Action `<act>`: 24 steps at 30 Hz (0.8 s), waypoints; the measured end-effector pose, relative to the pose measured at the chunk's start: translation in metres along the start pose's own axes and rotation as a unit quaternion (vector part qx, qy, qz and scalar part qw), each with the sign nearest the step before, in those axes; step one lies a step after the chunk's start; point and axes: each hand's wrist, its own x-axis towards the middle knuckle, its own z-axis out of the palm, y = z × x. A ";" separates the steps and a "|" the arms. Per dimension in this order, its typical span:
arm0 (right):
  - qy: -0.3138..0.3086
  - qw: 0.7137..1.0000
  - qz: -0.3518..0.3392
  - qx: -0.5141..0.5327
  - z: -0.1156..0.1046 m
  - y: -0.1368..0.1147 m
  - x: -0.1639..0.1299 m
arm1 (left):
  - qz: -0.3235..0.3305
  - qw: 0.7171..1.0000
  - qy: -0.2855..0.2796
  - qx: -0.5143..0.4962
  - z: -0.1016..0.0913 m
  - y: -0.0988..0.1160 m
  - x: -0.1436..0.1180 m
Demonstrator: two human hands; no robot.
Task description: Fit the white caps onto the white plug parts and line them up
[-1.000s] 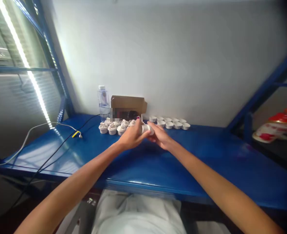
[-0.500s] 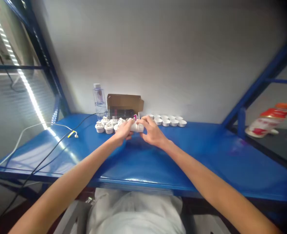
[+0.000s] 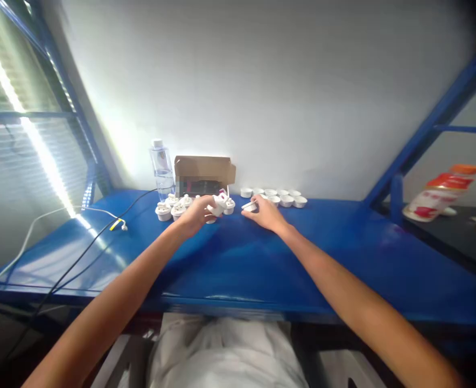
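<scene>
My left hand (image 3: 195, 214) grips a small white plug-like part (image 3: 217, 205) beside a cluster of several similar white parts (image 3: 169, 209) on the blue bench (image 3: 238, 258). My right hand (image 3: 264, 213) rests on the bench to the right, fingers pinching a small white cap (image 3: 249, 206) at the near end of a row of white cups (image 3: 280, 197). The two hands are apart.
A water bottle (image 3: 160, 168) and an open cardboard box (image 3: 203, 173) stand against the wall behind the parts. Black and white cables (image 3: 100, 229) trail over the bench's left side. A blue frame post (image 3: 395, 196) and red-and-white packages (image 3: 440, 194) are at right.
My hands, joined on one white piece before, have separated: the left carries the plug part toward the cluster, the right has moved right to the row of cups.
</scene>
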 end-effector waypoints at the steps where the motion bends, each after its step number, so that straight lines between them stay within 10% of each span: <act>1: 0.002 1.000 -0.011 0.005 0.002 0.000 0.000 | 0.005 1.000 -0.012 0.014 0.001 0.000 -0.001; 10: 0.067 0.998 -0.005 -0.001 -0.007 -0.013 -0.005 | 0.011 0.994 -0.049 0.094 0.003 0.000 -0.003; 24: -0.021 0.997 -0.011 0.072 0.006 -0.019 -0.009 | 0.011 0.990 -0.066 0.123 0.006 -0.001 -0.005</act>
